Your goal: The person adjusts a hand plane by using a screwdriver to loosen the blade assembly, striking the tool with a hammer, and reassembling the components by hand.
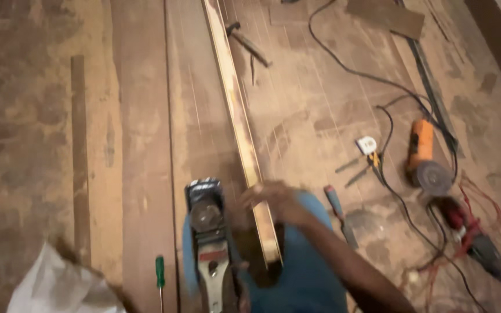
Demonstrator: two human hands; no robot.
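**Wooden strip under the right hand, running toward twelve o'clock**

Wooden strip (240,124), long and pale, lies on the floor with its near end at the person's knees and its long axis pointing to about twelve o'clock, tilted slightly left. The right hand (273,200) rests across the near end, fingers (254,191) curled over the strip's left edge; motion blur hides whether they clamp it or only press down. The left hand is not clearly in view, so the right is the nearer one.

At nine o'clock from the fingers, just beside the strip, stands a hand plane (209,243); a green-handled screwdriver (160,277) lies farther left. At three o'clock are a chisel (340,213), then an orange angle grinder (423,159) among cables (378,78). A hammer (247,46) lies near twelve.

The strip's near end is hidden behind the blue-clad legs (305,272).
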